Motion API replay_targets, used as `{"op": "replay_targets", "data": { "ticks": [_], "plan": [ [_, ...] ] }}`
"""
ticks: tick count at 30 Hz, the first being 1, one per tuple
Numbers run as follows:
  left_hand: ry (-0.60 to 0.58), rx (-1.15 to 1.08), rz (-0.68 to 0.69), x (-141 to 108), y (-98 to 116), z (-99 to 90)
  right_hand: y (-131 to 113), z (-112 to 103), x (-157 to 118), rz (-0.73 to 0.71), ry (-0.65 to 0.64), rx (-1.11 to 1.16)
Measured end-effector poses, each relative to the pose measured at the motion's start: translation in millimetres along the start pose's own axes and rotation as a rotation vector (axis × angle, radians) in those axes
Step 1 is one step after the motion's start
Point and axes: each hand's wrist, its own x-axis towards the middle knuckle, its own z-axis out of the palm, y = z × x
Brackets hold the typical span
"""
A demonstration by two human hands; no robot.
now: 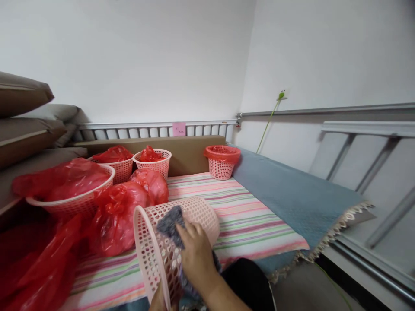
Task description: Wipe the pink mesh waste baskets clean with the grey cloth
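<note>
A pink perforated plastic wastebasket [202, 211] lies on its side on the striped cloth, its open mouth facing left. My right hand [196, 252] presses a grey cleaning cloth [171, 222] against the outside of its wall. The fingers are bent over the cloth, and part of it hangs below the hand. At the bottom edge, my left hand [157, 300] grips the basket's rim, mostly cut off by the frame and partly behind the rim. Left of the basket lies a bunched red plastic bag [118, 220].
Pink baskets with red bags stand at left, including a large basket [105, 183] and a smaller basket [164, 162]. A red-lined basket [220, 168] stands at the back right. Stacked cushions [29, 134] fill the left side; a metal railing [366, 172] runs along the right.
</note>
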Motion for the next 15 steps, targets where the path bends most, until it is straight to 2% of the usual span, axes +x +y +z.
{"op": "replay_targets", "data": {
  "ticks": [4, 7, 11, 15],
  "plan": [
    [-0.057, -0.079, -0.014, -2, 7, 12.6, 70, -3, 17, 0.272, 0.107, -0.291],
    [-0.111, -0.162, 0.01, -5, 7, 13.7, 101, -3, 18, 0.334, 0.141, -0.413],
    [-0.141, -0.217, 0.025, -3, 8, 11.7, 104, 2, 12, 0.291, 0.156, -0.471],
    [0.053, -0.231, 0.037, 15, 36, 13.8, 97, 7, 9, 0.263, 0.156, -0.48]
  ]
}}
